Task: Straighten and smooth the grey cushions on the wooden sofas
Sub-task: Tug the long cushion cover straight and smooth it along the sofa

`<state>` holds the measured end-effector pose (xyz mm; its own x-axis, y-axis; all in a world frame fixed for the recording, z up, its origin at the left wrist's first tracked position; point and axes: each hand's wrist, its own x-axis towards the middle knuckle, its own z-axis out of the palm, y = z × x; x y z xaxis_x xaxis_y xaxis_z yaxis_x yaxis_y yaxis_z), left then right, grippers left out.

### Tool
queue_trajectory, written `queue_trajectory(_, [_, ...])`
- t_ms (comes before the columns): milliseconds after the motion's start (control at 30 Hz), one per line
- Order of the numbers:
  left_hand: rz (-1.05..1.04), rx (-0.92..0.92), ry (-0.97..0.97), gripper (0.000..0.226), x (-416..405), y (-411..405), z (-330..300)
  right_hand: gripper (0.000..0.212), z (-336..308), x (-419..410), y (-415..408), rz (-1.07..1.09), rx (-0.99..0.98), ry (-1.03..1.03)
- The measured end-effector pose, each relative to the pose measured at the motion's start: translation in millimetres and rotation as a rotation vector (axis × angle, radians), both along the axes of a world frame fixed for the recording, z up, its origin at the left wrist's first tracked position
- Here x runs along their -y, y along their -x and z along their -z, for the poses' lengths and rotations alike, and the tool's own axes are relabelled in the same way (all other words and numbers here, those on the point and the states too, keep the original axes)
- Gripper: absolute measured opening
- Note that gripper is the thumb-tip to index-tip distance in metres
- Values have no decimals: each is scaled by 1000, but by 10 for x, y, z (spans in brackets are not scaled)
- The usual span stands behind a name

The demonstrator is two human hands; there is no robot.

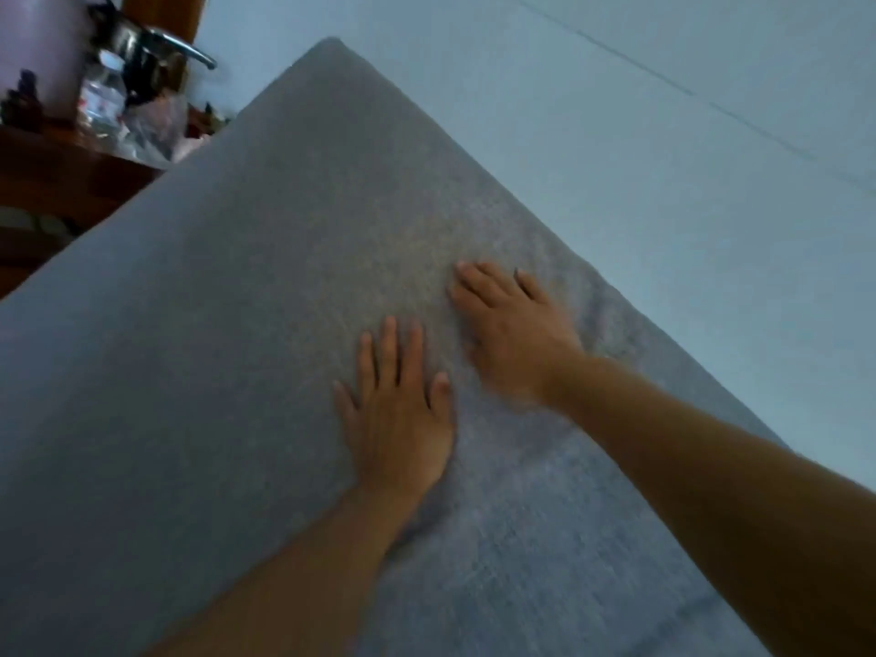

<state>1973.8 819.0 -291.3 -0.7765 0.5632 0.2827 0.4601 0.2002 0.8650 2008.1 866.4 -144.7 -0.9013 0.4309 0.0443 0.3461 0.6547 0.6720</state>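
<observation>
Head view. A large grey cushion (265, 324) fills most of the frame, its flat face lying directly under both hands and running away from them to a rounded far corner at the upper centre. Its cloth shows a fine, slightly mottled weave, paler and more worn-looking just ahead of the fingertips.

The left hand (398, 410) lies palm down on the cushion, fingers straight and slightly spread, thumb out toward the right hand; it grasps nothing and simply rests flat on the cloth. Its bare forearm enters from the lower edge of the frame.

The right hand (509, 334) lies just beside and a little ahead of the left hand, also palm down on the cushion, with fingers extended and pointing toward the far left. It grips nothing. Its outline is blurred, so whether it presses or only touches cannot be told. Its bare forearm enters from the lower right corner. The two hands are close together but do not touch.

To the right of the right hand, beyond the cushion's long edge, lies a pale blue-grey floor (663, 182) crossed by thin dark joint lines.

Far ahead and to the left of the left hand, past the cushion's other edge, stands dark brown wooden furniture (57, 177). On it are a clear plastic bottle (102, 94) with a white cap, a shiny metal pot (142, 45) with a long handle, and crumpled clear plastic wrap (156, 128); these are blurred and finer detail cannot be made out.
</observation>
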Motion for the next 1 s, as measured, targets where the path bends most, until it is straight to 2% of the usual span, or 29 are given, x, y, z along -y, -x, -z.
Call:
queue_trajectory(100, [-136, 142, -206, 67, 325, -138, 19, 53, -17, 402, -206, -293, -337, -42])
queue_trajectory(133, [-167, 160, -236, 65, 487, -323, 127, 54, 89, 450, -364, -294, -348, -54])
queue_trajectory(200, [-8, 73, -93, 64, 727, -850, 404, 59, 383, 450, -789, -159, -79, -76])
queue_trajectory(233, [46, 11, -30, 65, 780, -1014, 549, 59, 450, 477, -863, -112, 2, -73])
queue_trajectory(267, [15, 0, -62, 67, 793, -1058, 659, 56, 466, 549, -827, -84, 13, -19])
queue_trajectory(333, [-85, 142, -190, 66, 951, -915, 628, 47, 439, 876, -645, -250, -173, 41])
queue_trajectory(400, [-294, 228, -255, 63, 1153, -771, 842, 47, 672, 1138, -597, -376, -374, 81])
queue_trajectory(433, [-327, 226, -185, 62, 1254, -773, 1057, 51, 959, 1156, -668, -355, -321, 114])
queue_trajectory(500, [-136, 197, 60, 66, 1411, -883, 1506, 58, 1546, 1076, -821, -250, -22, 95])
queue_trajectory(533, [-83, 149, 102, 70, 1400, -880, 1656, 58, 1646, 1072, -762, -215, 4, 61])
queue_trajectory(600, [-35, 207, -35, 67, 1529, -734, 1782, 55, 1762, 1288, -454, -220, -124, 86])
queue_trajectory(667, [-198, 270, -215, 59, 1683, -517, 1902, 50, 1820, 1556, -201, -406, -428, 79])
queue_trajectory(700, [-298, 337, -224, 59, 1777, -430, 2125, 51, 1989, 1657, -143, -457, -465, 124])
queue_trajectory(733, [-327, 385, -133, 60, 1859, -399, 2412, 55, 2294, 1673, -164, -452, -360, 144])
queue_trajectory(800, [-209, 378, 117, 64, 1936, -477, 2836, 59, 2813, 1600, -239, -346, 29, 159])
queue_trajectory(833, [-146, 351, 140, 65, 1931, -495, 2973, 62, 2931, 1584, -174, -306, 116, 172])
queue_trajectory(867, [-115, 373, 95, 65, 1967, -447, 3021, 66, 2970, 1640, -30, -304, 109, 199])
queue_trajectory(900, [-147, 392, 41, 63, 2049, -373, 3007, 67, 2957, 1790, 109, -322, 46, 214])
queue_trajectory(967, [-410, 396, -85, 54, 2241, -226, 3143, 64, 2991, 2134, 292, -461, -182, 252])
queue_trajectory(1000, [-526, 454, -106, 52, 2315, -211, 3268, 61, 3097, 2212, 260, -501, -224, 295])
